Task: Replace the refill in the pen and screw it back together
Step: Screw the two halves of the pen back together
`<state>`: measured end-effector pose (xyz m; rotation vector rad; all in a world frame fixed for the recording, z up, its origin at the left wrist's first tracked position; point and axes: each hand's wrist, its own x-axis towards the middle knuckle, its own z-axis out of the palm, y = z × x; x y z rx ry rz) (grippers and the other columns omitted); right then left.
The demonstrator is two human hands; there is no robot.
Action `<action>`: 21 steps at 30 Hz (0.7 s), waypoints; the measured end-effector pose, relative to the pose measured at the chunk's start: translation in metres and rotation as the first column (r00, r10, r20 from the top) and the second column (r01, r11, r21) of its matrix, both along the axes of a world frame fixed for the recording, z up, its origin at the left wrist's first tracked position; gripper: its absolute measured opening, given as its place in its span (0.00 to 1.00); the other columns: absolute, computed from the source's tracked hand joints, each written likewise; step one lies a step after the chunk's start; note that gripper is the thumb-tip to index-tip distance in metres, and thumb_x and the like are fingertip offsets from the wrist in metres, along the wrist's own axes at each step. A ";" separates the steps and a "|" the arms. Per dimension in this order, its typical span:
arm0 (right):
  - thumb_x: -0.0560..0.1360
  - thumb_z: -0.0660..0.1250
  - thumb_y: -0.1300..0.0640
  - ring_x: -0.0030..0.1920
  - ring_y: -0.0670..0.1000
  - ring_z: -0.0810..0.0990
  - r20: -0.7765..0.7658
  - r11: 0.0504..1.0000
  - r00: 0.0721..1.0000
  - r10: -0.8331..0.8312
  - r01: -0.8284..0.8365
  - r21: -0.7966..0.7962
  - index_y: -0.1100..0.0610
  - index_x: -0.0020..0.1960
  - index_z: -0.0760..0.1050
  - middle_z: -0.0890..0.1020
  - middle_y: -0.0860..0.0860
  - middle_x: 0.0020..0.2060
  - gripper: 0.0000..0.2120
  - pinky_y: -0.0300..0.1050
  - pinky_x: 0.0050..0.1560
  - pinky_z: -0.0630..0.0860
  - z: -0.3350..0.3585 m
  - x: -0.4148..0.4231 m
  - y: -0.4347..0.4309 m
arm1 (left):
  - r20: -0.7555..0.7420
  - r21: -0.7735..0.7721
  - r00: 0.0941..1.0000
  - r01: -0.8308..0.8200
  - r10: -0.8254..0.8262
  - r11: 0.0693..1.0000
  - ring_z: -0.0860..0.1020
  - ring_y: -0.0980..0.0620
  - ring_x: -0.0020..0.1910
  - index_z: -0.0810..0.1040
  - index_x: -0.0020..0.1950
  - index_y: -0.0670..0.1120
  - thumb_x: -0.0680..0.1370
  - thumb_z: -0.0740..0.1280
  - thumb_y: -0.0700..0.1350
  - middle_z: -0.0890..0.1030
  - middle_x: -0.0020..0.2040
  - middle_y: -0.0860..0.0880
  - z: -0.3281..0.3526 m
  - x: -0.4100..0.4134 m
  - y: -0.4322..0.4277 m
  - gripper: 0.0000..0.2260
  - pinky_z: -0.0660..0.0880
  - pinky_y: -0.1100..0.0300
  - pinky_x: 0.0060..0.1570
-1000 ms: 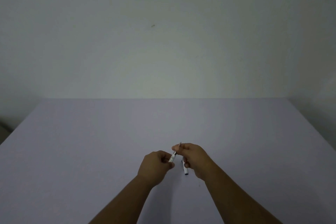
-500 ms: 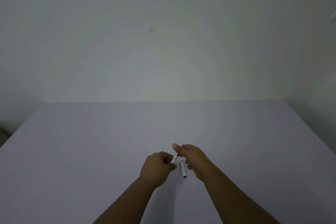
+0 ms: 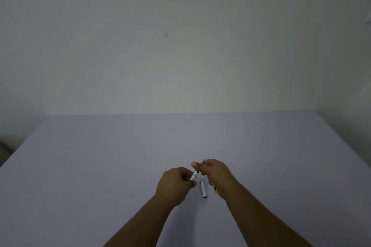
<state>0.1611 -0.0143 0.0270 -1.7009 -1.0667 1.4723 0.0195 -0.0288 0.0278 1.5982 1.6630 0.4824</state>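
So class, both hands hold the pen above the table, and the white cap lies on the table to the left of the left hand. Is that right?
Not quite. In the head view the white cap lies between the hands, right of the left hand. The rest stands: left and right hand hold the pen above the table.

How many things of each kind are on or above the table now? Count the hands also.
Hands: 2, left hand and right hand
Pen body, held by both hands: 1
Pen cap on the table: 1
Thin refill by the right wrist: 1
Total: 5
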 end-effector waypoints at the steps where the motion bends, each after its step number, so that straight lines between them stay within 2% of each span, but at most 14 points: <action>1: 0.71 0.71 0.47 0.31 0.45 0.68 0.022 1.000 1.000 0.003 -0.002 -0.012 0.56 0.37 0.74 0.76 0.49 0.35 0.13 0.39 0.34 0.65 0.000 0.000 0.001 | 0.000 0.002 1.000 0.002 -0.002 1.000 0.80 0.52 0.44 0.81 0.53 0.47 0.73 0.71 0.46 0.84 0.49 0.49 0.000 0.000 0.000 0.10 0.77 0.59 0.46; 3: 0.72 0.70 0.48 0.35 0.46 0.71 -0.050 1.000 0.999 0.017 -0.017 -0.018 0.54 0.42 0.76 0.79 0.49 0.39 0.10 0.39 0.37 0.67 0.000 0.001 0.001 | 0.018 -0.002 1.000 -0.014 0.014 1.000 0.81 0.51 0.44 0.82 0.52 0.47 0.73 0.71 0.46 0.84 0.47 0.50 0.000 -0.001 0.001 0.09 0.78 0.58 0.47; 5: 0.74 0.68 0.54 0.39 0.48 0.72 -0.155 1.000 0.987 0.029 -0.028 0.011 0.51 0.45 0.80 0.81 0.50 0.44 0.02 0.40 0.39 0.69 0.000 0.002 -0.001 | 0.015 -0.002 1.000 -0.023 0.023 1.000 0.79 0.52 0.41 0.82 0.52 0.47 0.73 0.71 0.46 0.83 0.44 0.51 0.001 -0.003 0.002 0.09 0.78 0.57 0.46; 6: 0.74 0.68 0.56 0.39 0.48 0.72 -0.162 0.999 0.986 0.036 -0.031 0.028 0.51 0.45 0.81 0.82 0.51 0.44 0.03 0.40 0.38 0.69 0.000 0.003 -0.001 | 0.007 0.000 1.000 -0.018 0.018 1.000 0.78 0.53 0.39 0.82 0.51 0.47 0.73 0.71 0.46 0.82 0.43 0.52 0.002 -0.003 0.003 0.09 0.78 0.57 0.46; 7: 0.73 0.69 0.56 0.37 0.48 0.72 -0.140 0.999 0.989 0.039 -0.034 0.032 0.53 0.43 0.81 0.81 0.51 0.42 0.02 0.40 0.37 0.69 0.001 0.003 -0.002 | 0.000 0.007 1.000 -0.008 0.008 1.000 0.78 0.53 0.39 0.81 0.52 0.47 0.73 0.71 0.46 0.82 0.43 0.52 0.002 -0.003 0.002 0.09 0.77 0.58 0.45; 10: 0.72 0.71 0.50 0.33 0.47 0.70 -0.009 0.999 1.000 0.021 -0.021 -0.025 0.56 0.38 0.75 0.78 0.50 0.36 0.11 0.41 0.35 0.68 0.003 0.002 0.000 | -0.003 0.019 1.000 0.009 -0.009 1.000 0.78 0.54 0.39 0.81 0.52 0.47 0.73 0.71 0.46 0.82 0.43 0.52 0.002 -0.002 0.001 0.09 0.77 0.58 0.46; 13: 0.73 0.69 0.54 0.39 0.49 0.72 -0.159 1.000 0.987 0.017 -0.019 -0.014 0.54 0.43 0.79 0.80 0.51 0.43 0.03 0.40 0.36 0.69 0.001 0.002 -0.002 | 0.017 0.004 1.000 -0.016 0.016 1.000 0.78 0.53 0.40 0.82 0.51 0.48 0.73 0.71 0.46 0.81 0.42 0.53 0.002 -0.002 0.001 0.08 0.78 0.57 0.47; 15: 0.74 0.68 0.60 0.37 0.49 0.72 -0.223 0.999 0.975 0.018 -0.011 0.033 0.54 0.44 0.81 0.81 0.53 0.42 0.03 0.40 0.35 0.69 0.000 0.003 -0.003 | -0.001 0.010 1.000 -0.002 0.002 1.000 0.78 0.53 0.39 0.81 0.51 0.48 0.73 0.71 0.46 0.81 0.43 0.53 0.003 -0.003 0.001 0.08 0.78 0.57 0.47; 17: 0.73 0.70 0.57 0.32 0.47 0.70 -0.139 0.999 0.990 0.010 -0.006 0.033 0.56 0.38 0.78 0.79 0.52 0.36 0.06 0.40 0.34 0.68 0.001 0.002 -0.003 | -0.014 0.015 1.000 0.019 -0.019 1.000 0.77 0.54 0.38 0.81 0.51 0.48 0.73 0.71 0.46 0.82 0.44 0.52 0.004 -0.003 0.000 0.08 0.78 0.56 0.46; 19: 0.71 0.72 0.50 0.31 0.47 0.69 -0.020 1.000 1.000 -0.013 0.013 -0.004 0.57 0.35 0.73 0.77 0.50 0.33 0.13 0.40 0.34 0.68 0.002 0.000 -0.001 | -0.007 0.016 1.000 0.021 -0.021 1.000 0.78 0.54 0.38 0.81 0.51 0.48 0.73 0.71 0.46 0.82 0.44 0.52 0.003 -0.002 -0.002 0.08 0.78 0.57 0.46; 21: 0.71 0.71 0.49 0.36 0.48 0.72 -0.070 1.000 0.997 -0.018 0.016 -0.020 0.57 0.40 0.75 0.77 0.50 0.36 0.12 0.41 0.39 0.70 0.001 0.000 -0.001 | 0.003 0.018 1.000 0.007 -0.007 1.000 0.79 0.54 0.42 0.81 0.51 0.48 0.73 0.71 0.46 0.81 0.43 0.54 0.003 -0.001 -0.001 0.08 0.77 0.58 0.48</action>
